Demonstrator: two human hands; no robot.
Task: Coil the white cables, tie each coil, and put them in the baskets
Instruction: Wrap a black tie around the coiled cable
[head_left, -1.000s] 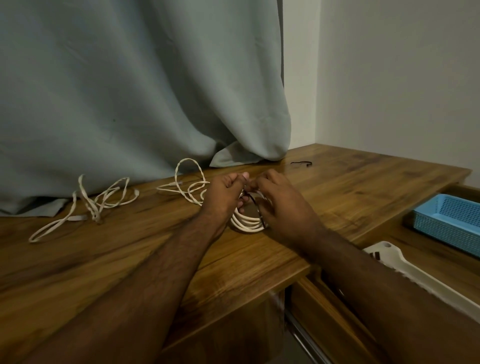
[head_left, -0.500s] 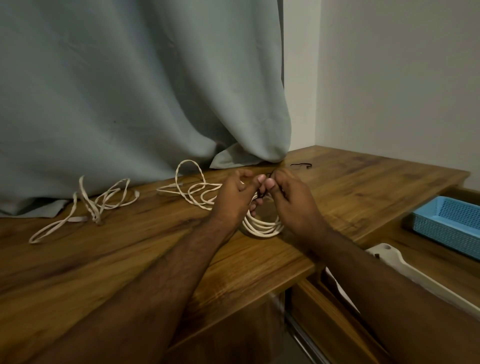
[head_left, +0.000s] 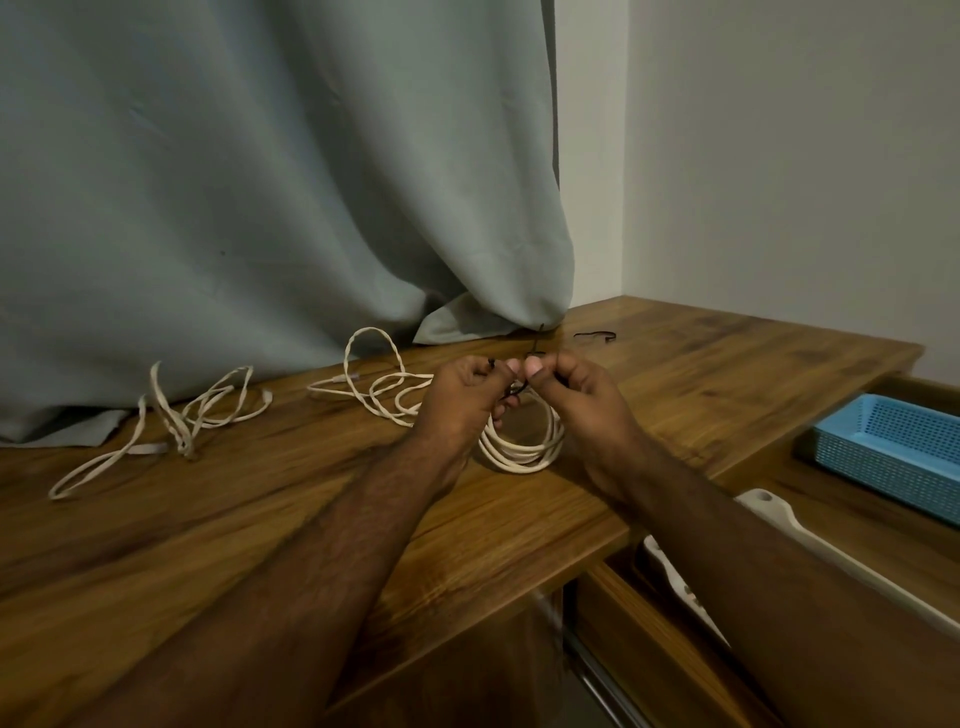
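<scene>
A coiled white cable (head_left: 524, 451) hangs from my hands, its lower loops touching the wooden table (head_left: 291, 519). My left hand (head_left: 460, 400) and my right hand (head_left: 574, 395) are side by side above the coil, each pinching an end of a thin black tie (head_left: 515, 388) that wraps the coil's top. One loose white cable (head_left: 374, 384) lies just behind my left hand. Another loose white cable (head_left: 182, 421) sprawls at the far left. A blue basket (head_left: 893, 441) sits at the right on a lower surface. A white basket (head_left: 779, 514) shows beside my right forearm.
A second black tie (head_left: 597, 335) lies on the table behind my hands. A grey curtain (head_left: 270, 197) hangs along the table's back edge and drapes onto it. The white wall (head_left: 789, 171) closes the right side. The table's front edge drops off below my forearms.
Both hands rose from the coil and moved a little right, drawing the black tie's ends up and apart. The coil lifted with them and more of its loops now show.
</scene>
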